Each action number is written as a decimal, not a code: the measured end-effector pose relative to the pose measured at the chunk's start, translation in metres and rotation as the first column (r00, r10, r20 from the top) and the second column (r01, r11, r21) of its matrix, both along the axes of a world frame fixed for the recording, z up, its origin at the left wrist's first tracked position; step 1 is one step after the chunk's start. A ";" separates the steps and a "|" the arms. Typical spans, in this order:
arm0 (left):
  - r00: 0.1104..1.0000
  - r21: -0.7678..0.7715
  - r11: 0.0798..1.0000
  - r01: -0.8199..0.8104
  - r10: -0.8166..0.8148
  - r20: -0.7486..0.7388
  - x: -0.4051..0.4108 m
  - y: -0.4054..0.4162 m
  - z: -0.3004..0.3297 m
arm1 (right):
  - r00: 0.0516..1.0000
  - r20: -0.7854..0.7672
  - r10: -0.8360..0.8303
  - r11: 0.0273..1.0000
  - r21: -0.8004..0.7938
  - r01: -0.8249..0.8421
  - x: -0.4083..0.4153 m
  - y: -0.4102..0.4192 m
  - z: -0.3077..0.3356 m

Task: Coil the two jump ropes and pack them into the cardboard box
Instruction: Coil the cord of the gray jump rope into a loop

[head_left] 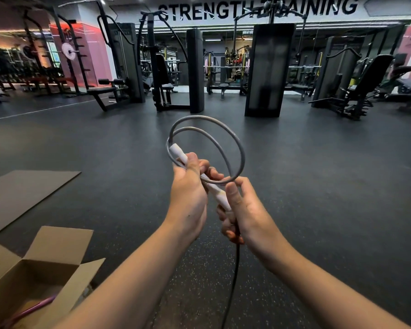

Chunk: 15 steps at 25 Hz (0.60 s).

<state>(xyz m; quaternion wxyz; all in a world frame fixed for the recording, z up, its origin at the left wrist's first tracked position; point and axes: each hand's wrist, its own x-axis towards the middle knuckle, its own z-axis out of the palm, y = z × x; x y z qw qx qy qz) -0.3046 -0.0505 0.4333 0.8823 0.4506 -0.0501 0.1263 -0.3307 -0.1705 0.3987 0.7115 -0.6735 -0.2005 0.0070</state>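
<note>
I hold a grey jump rope [235, 148] with white handles in front of me, wound into two loops above my hands. My left hand [188, 186] grips a white handle [179, 153] together with the loops. My right hand [242, 210] pinches the rope against the handle's lower end, and the loose tail [233, 281] hangs down from it toward the floor. An open cardboard box [33, 276] stands at the lower left, with a pink jump rope [31, 309] lying inside it.
A flat cardboard sheet [22, 193] lies on the dark rubber floor to the left. Weight machines [268, 70] and benches [107, 91] stand across the back of the gym, with open floor between them and me.
</note>
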 end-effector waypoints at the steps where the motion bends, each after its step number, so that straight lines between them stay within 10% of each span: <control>1: 1.000 0.026 1.000 -0.014 0.014 0.007 -0.001 0.000 -0.001 | 0.999 -0.028 -0.028 0.999 0.046 0.029 0.000 0.002 0.001; 13: 0.992 0.254 0.961 0.112 -0.096 -0.078 0.008 0.049 0.007 | 0.993 -0.058 -0.104 0.994 -0.036 0.102 0.022 -0.035 0.026; 15: 0.997 0.511 0.857 0.061 -0.076 0.009 0.006 0.067 0.023 | 0.999 -0.034 -0.038 0.988 -0.152 0.032 0.024 -0.048 0.031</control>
